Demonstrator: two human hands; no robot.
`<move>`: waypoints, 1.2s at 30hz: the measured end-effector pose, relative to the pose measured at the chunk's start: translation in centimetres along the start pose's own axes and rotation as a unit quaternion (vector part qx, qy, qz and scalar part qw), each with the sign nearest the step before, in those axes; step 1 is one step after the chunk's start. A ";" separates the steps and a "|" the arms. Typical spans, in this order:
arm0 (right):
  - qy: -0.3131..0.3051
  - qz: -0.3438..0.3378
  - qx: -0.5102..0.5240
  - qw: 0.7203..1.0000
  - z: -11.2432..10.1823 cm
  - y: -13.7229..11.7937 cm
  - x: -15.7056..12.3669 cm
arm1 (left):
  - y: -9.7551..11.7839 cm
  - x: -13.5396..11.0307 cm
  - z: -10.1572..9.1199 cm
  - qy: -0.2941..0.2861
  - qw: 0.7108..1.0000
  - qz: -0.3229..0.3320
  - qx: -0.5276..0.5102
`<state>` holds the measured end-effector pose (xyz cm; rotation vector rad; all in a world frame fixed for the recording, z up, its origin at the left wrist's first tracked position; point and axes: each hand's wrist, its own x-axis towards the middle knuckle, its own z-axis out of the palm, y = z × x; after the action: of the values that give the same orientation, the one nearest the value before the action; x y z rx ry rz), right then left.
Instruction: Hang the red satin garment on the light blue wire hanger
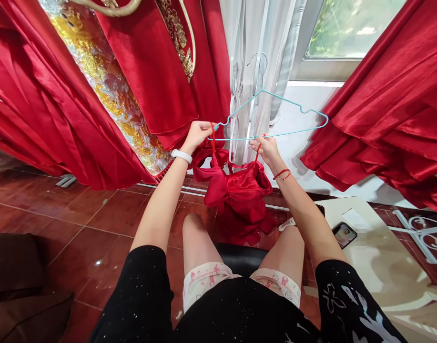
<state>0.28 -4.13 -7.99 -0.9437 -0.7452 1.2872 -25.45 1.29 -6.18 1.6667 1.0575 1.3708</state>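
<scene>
By the window, over a tiled floor, the person sits with both arms raised in front of the knees. The left hand [197, 136] is clamped on the near end of a light blue wire hanger [286, 101], pinching a thin red strap [213, 134] against it. The right hand [266, 150] is pinched on the hanger's lower wire, with a second strap [257, 153] rising to it. The two hands are apart, spanning part of that wire.

Below them, a red satin garment [238, 195] hangs bunched from the straps, just above the knees; whether its lower folds reach the floor [96, 214] cannot be told.

The work in hand looks like fitting the garment's straps onto the hanger. From here, the straps seem to need seating on the hanger's shoulders while the garment's weight is kept from pulling them free.

Room is tight on the left, where a red curtain [175, 71] hangs just beside the left hand. A sheer white curtain [250, 71] stands behind the hook. There is more open space to the right, before another red curtain [382, 128]. Low on the right, a desk [379, 247] carries a phone [344, 235].
</scene>
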 end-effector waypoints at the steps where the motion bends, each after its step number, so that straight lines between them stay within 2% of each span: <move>1: 0.001 0.003 -0.001 1.000 0.1 0.0 -0.1 | 0.2 0.5 0.4 -0.012 1.000 0.010 0.011; 7: 0.005 0.020 -0.005 1.000 0.6 0.2 -0.3 | 0.5 1.8 2.3 -0.028 0.991 0.055 0.122; 10: -0.008 0.017 -0.023 1.000 0.5 0.4 -0.1 | 0.9 1.5 2.6 -0.027 0.978 0.087 0.188; 12: -0.013 0.010 -0.036 0.999 0.2 0.3 0.1 | 1.1 1.2 2.5 -0.047 0.969 0.093 0.225; 16: -0.039 0.010 -0.078 0.996 -1.7 -0.4 0.1 | 0.9 1.1 2.1 -0.068 0.967 0.096 0.227; 19: -0.003 -0.024 -0.089 0.996 -4.4 -1.4 -0.1 | 0.8 1.5 2.0 -0.081 0.971 0.084 0.210; 25: 0.100 -0.139 -0.091 0.981 -11.5 -4.3 -0.5 | 1.3 2.1 1.8 -0.093 0.976 0.047 0.189; 29: 0.180 -0.248 -0.092 0.947 -14.4 -7.1 -0.6 | 1.7 2.1 1.7 -0.107 0.981 0.033 0.156; 31: 0.173 -0.285 -0.119 0.935 -14.6 -9.0 -0.4 | 1.8 2.1 1.8 -0.109 0.985 0.022 0.133; 33: 0.135 -0.302 -0.156 0.931 -14.3 -11.0 0.0 | 1.7 2.0 1.9 -0.111 0.986 0.017 0.120; 36: 0.085 -0.289 -0.185 0.935 -14.0 -13.8 0.4 | 1.5 2.0 1.9 -0.115 0.984 0.034 0.128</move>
<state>18.84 -6.30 -1.92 -1.0146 -1.0538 0.5502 -23.14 2.43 -4.41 2.0111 1.0850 1.0852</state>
